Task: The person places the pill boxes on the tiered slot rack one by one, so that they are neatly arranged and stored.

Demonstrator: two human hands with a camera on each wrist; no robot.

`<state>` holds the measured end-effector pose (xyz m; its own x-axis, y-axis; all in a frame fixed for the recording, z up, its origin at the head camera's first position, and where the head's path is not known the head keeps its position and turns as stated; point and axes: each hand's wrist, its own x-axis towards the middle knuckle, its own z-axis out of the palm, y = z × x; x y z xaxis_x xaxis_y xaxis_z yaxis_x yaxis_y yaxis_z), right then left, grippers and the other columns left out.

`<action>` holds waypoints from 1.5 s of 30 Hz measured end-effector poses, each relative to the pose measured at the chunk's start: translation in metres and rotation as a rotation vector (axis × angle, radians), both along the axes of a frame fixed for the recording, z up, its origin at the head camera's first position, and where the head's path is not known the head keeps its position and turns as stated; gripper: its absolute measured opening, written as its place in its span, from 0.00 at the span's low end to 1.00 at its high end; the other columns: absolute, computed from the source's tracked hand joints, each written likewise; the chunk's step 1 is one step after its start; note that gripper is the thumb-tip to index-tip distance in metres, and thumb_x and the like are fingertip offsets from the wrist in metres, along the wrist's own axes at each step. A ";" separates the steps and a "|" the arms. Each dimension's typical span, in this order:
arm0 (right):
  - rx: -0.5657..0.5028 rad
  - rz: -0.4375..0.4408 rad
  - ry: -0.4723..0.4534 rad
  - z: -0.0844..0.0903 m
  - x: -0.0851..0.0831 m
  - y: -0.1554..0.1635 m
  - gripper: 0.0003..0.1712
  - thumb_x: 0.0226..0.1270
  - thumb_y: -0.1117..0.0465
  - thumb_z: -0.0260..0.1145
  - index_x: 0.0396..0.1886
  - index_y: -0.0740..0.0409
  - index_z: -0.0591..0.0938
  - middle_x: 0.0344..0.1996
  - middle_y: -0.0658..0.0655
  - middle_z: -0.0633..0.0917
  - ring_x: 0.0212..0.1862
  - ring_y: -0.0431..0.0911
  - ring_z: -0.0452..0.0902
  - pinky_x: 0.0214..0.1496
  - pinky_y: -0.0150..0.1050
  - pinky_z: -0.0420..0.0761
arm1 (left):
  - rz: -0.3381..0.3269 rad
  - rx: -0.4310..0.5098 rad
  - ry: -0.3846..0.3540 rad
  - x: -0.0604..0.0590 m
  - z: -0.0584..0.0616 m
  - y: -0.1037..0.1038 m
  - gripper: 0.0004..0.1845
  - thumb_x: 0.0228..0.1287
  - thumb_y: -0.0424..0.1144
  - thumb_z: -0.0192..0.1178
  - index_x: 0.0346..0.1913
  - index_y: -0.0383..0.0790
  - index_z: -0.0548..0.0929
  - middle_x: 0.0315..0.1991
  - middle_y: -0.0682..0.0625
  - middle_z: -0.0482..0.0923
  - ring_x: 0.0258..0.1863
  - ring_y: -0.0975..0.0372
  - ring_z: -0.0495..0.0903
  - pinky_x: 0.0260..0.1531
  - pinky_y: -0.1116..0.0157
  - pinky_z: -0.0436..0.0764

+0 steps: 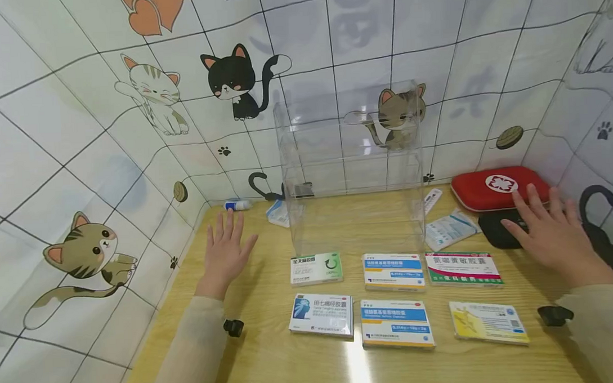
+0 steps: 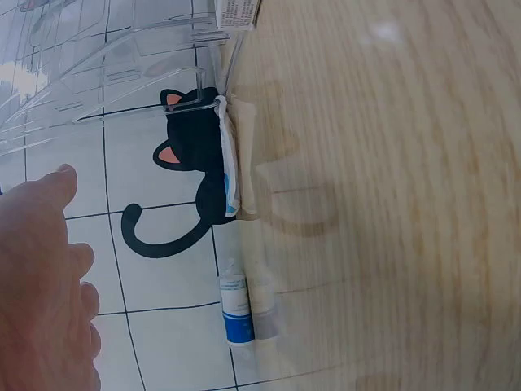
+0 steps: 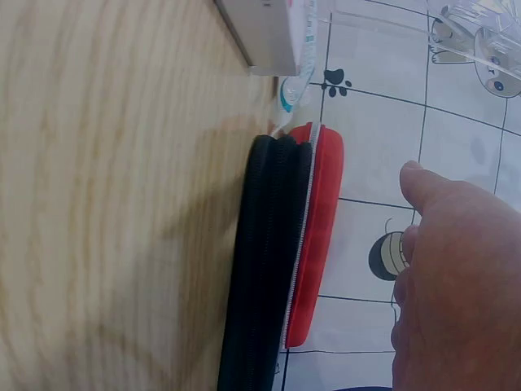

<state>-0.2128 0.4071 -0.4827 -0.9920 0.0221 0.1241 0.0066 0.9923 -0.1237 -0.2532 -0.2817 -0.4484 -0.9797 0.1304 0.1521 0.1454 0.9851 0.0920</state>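
My left hand [image 1: 226,246] lies flat and open on the wooden table [image 1: 272,362], left of a clear acrylic shelf [image 1: 351,167]. It holds nothing. My right hand [image 1: 551,233] hovers open with spread fingers over a black pouch [image 1: 497,230], just in front of a red first-aid case [image 1: 494,186]. The right wrist view shows the black pouch [image 3: 264,269] and the red case [image 3: 313,236] side by side near my hand [image 3: 456,285]. Several medicine boxes lie in two rows between my hands, among them a green-and-white box [image 1: 316,268] and a blue-striped box [image 1: 396,323].
A small blue-and-white tube [image 1: 237,205] lies by the back wall, seen also as the tube [image 2: 236,309] in the left wrist view. Sachet packs [image 1: 450,229] lie right of the shelf, another pack [image 1: 277,213] to its left. Cat-patterned tiled walls close the back and sides.
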 end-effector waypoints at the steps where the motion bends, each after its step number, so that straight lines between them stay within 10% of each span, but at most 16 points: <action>1: -0.001 0.003 -0.002 0.000 0.000 -0.001 0.53 0.79 0.32 0.44 0.83 0.56 0.32 0.79 0.68 0.26 0.77 0.69 0.10 0.76 0.66 0.17 | 0.002 -0.002 -0.002 0.000 0.000 0.000 0.43 0.79 0.69 0.33 0.85 0.49 0.38 0.85 0.48 0.27 0.84 0.47 0.28 0.79 0.40 0.33; 16: 0.018 -0.001 -0.005 0.008 0.003 -0.004 0.55 0.79 0.35 0.51 0.82 0.62 0.34 0.79 0.71 0.28 0.77 0.68 0.09 0.78 0.67 0.22 | 0.003 0.016 -0.001 0.003 0.001 0.001 0.43 0.79 0.69 0.35 0.85 0.50 0.39 0.85 0.47 0.30 0.85 0.46 0.32 0.79 0.38 0.32; 22: -0.089 0.079 0.030 0.012 0.015 -0.011 0.51 0.79 0.42 0.58 0.85 0.55 0.41 0.82 0.68 0.34 0.79 0.63 0.10 0.76 0.71 0.27 | -0.096 0.178 0.055 0.000 -0.004 0.007 0.40 0.81 0.59 0.47 0.83 0.40 0.50 0.85 0.45 0.38 0.84 0.44 0.34 0.78 0.36 0.38; 28: -0.235 0.179 0.025 0.019 0.028 -0.029 0.39 0.71 0.52 0.70 0.77 0.60 0.69 0.76 0.74 0.64 0.80 0.71 0.47 0.71 0.76 0.54 | -0.200 0.463 0.123 -0.003 -0.003 0.016 0.28 0.75 0.38 0.61 0.74 0.34 0.70 0.79 0.40 0.61 0.79 0.41 0.57 0.76 0.41 0.58; 33: -0.284 0.183 -0.099 0.021 0.038 -0.041 0.31 0.67 0.51 0.74 0.66 0.58 0.80 0.61 0.71 0.81 0.58 0.67 0.77 0.54 0.63 0.81 | -0.218 0.676 0.006 -0.002 0.000 0.028 0.27 0.76 0.36 0.61 0.74 0.39 0.72 0.74 0.40 0.69 0.74 0.44 0.66 0.71 0.41 0.68; 37: -0.327 0.209 -0.174 0.020 0.039 -0.041 0.33 0.63 0.49 0.77 0.63 0.59 0.81 0.56 0.67 0.84 0.48 0.55 0.82 0.40 0.37 0.82 | -0.246 0.762 -0.113 -0.006 -0.002 0.040 0.28 0.77 0.38 0.61 0.75 0.44 0.70 0.75 0.43 0.68 0.73 0.45 0.69 0.69 0.41 0.71; 45: -0.388 0.200 -0.311 0.010 0.038 -0.027 0.45 0.57 0.42 0.80 0.68 0.60 0.78 0.53 0.66 0.84 0.44 0.48 0.77 0.35 0.33 0.79 | -0.327 0.749 -0.177 -0.020 -0.007 0.058 0.31 0.79 0.44 0.59 0.79 0.51 0.65 0.79 0.47 0.63 0.71 0.46 0.72 0.67 0.43 0.74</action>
<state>-0.1746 0.3804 -0.4726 -0.9703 -0.1851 -0.1559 -0.0831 0.8598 -0.5039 -0.2736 -0.2236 -0.4549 -0.9275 0.3384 0.1589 0.3353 0.5649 0.7539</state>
